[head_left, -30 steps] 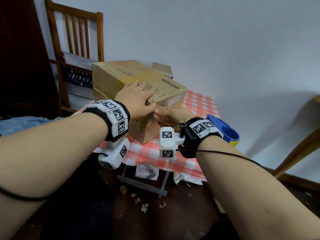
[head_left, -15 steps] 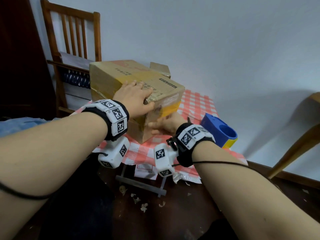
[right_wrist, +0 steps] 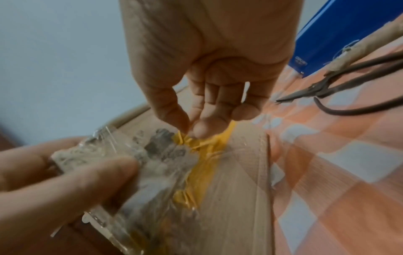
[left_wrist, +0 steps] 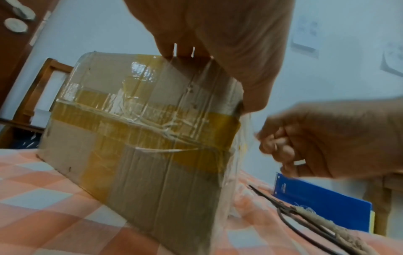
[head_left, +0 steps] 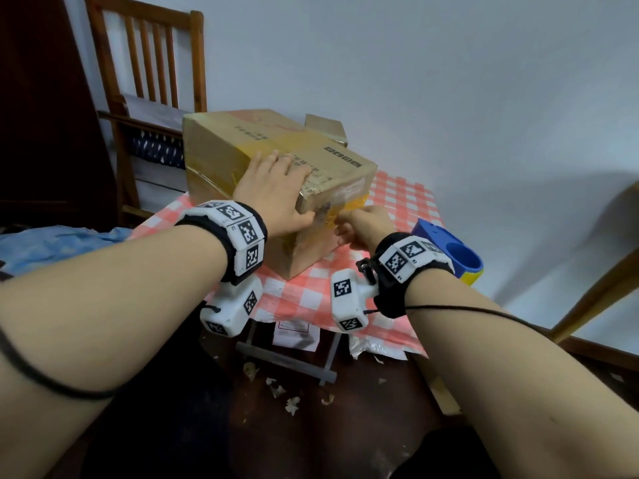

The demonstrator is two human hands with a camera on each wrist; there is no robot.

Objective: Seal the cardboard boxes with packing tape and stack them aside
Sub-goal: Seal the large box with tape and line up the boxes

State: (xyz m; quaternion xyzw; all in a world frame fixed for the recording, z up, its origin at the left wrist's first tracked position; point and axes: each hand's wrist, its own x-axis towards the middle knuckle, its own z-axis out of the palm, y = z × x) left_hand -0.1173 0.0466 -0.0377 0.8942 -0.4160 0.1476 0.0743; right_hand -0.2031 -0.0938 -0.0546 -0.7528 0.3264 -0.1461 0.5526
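your left hand (head_left: 273, 188) lies flat on top of the cardboard box (head_left: 242, 150), fingers straight and pressing, thumb hooked over the near top corner. the box is tipped, resting on one lower edge on the checked cloth of the desk (head_left: 408, 198), toward its left side. keep that downward press steady so the box does not rock or slide. your right hand (head_left: 363, 224) is curled, thumb and fingertips pinching a crumpled bit of tape (right_wrist: 194, 143) at the corner where the yellow band meets the clear wrap. pull it taut along the face before laying it down, then rub it flat from the corner outward, since bunched tape will not bond. scissors (right_wrist: 340, 93) and the blue tape dispenser (head_left: 449, 250) lie near the desk's right edge, within reach if you need a clean cut.
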